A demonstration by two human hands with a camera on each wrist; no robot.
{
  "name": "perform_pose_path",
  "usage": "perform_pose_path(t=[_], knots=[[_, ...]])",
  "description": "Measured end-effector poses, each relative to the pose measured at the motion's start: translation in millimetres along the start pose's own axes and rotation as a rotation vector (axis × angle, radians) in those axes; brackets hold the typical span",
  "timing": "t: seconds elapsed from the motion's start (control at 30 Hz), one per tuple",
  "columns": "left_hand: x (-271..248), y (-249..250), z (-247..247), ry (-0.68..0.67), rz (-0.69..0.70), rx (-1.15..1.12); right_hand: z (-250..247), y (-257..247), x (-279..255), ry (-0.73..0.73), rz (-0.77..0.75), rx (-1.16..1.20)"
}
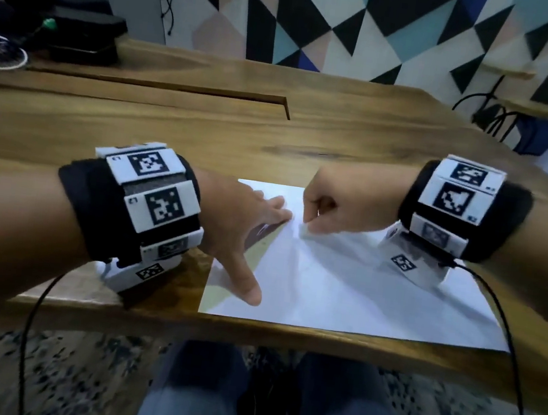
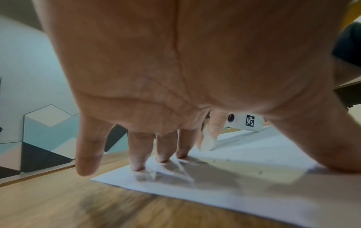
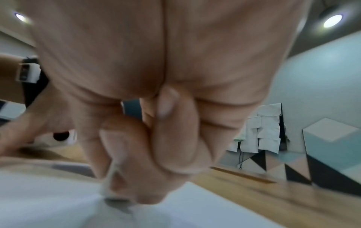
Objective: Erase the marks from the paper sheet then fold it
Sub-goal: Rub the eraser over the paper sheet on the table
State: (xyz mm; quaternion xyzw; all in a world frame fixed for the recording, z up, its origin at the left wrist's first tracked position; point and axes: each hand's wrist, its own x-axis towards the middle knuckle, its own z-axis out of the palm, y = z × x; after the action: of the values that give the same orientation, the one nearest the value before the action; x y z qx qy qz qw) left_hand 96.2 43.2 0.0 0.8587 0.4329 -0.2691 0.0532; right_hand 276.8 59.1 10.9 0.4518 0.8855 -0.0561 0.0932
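A white paper sheet (image 1: 342, 284) lies on the wooden table (image 1: 171, 132), close to its front edge. My left hand (image 1: 255, 236) lies spread on the sheet's left part, and its straight fingers (image 2: 162, 148) and thumb press the paper (image 2: 254, 192) down. My right hand (image 1: 308, 225) is curled into a pinch above the sheet's upper middle, just right of the left fingertips. It grips a small pale eraser (image 2: 208, 142), whose tip (image 3: 109, 189) touches the paper (image 3: 48, 200). Faint creases spread out from that spot. Any marks under the eraser are hidden.
The table's front edge (image 1: 284, 332) runs just below the sheet, with my knees beneath it. A long slot (image 1: 163, 85) crosses the table further back. Black equipment (image 1: 80, 32) and cables sit at the far left. A stool (image 1: 499, 107) stands at the back right.
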Motion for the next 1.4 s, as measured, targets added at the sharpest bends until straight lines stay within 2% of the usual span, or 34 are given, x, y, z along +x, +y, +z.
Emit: perform_pose_path(t=[0.07,0.13,0.2,0.3,0.37,0.5,0.67,0.77,0.83,0.9,1.0,1.17,1.3,1.4], knots=[[-0.2,-1.0,-0.3,-0.011,0.007,-0.021,2.7,-10.2,-4.7,-0.021,-0.022,0.007],[-0.3,0.3,-1.6,0.013,0.026,-0.039,7.3,-31.8,-14.9,-0.107,-0.121,0.045],[0.0,1.5,-2.1,0.022,0.027,-0.03,7.8,-32.3,-16.7,-0.126,-0.15,0.053],[0.7,0.2,-1.0,0.007,0.004,-0.004,2.0,-6.2,-7.6,-0.026,-0.038,-0.011],[0.7,-0.1,-0.8,-0.009,-0.005,0.0,4.1,-6.3,-10.0,-0.009,-0.01,0.015],[1.7,0.0,-1.8,-0.012,0.006,-0.003,13.8,-34.0,-25.0,-0.097,-0.139,0.037],[1.5,-0.8,-1.4,-0.018,-0.006,-0.003,7.2,-4.7,-15.8,-0.002,-0.003,-0.034],[2.9,-1.2,-1.0,-0.026,0.01,-0.017,12.9,-32.5,-25.8,-0.08,-0.115,-0.048],[3.5,-1.4,-0.6,-0.013,0.022,-0.018,12.6,-33.4,-27.0,-0.095,-0.152,-0.032],[3.5,-2.1,-0.3,-0.009,0.008,-0.015,6.5,-8.7,-15.0,-0.039,-0.084,-0.069],[3.7,-2.2,0.0,-0.016,-0.001,-0.006,1.6,11.0,-8.4,-0.008,0.033,0.0],[2.4,-0.9,-0.3,-0.009,-0.002,-0.02,10.6,-15.9,-17.3,-0.11,-0.125,0.073],[2.7,-2.2,0.5,-0.011,-0.006,-0.018,-0.3,13.9,-4.1,-0.028,0.038,0.055],[2.4,-2.4,0.9,-0.008,-0.002,-0.017,6.8,-8.8,-11.5,-0.058,-0.06,0.062]])
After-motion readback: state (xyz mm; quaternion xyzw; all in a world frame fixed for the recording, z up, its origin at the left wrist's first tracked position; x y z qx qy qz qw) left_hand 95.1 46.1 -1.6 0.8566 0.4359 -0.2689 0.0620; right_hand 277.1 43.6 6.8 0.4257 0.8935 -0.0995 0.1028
